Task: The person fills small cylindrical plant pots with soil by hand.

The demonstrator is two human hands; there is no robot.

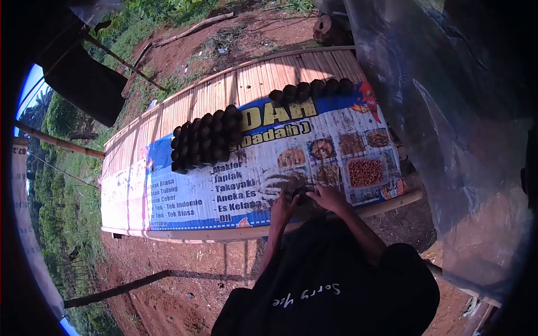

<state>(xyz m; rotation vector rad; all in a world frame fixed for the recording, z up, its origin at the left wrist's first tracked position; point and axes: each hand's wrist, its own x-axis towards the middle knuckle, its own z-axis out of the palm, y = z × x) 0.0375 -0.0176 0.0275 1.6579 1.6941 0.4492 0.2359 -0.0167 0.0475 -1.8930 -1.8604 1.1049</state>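
In the head view, both bare hands are meeting low over a blue-and-white printed banner (342, 120). The left hand (283, 206) and right hand (329, 197) are pinching a small, black, rounded lump (303, 194) between them, fingers curled in. A clustered block of black cup-like pieces (206, 139) is sitting ahead-left of them, a matching row (311, 91) is lining up straight ahead, and a clear plastic tub (385, 169) of reddish beans (366, 172) is resting just right.

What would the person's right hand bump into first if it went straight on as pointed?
Probably the small dark object just ahead of the right hand; it's too dark to tell whether they touch.
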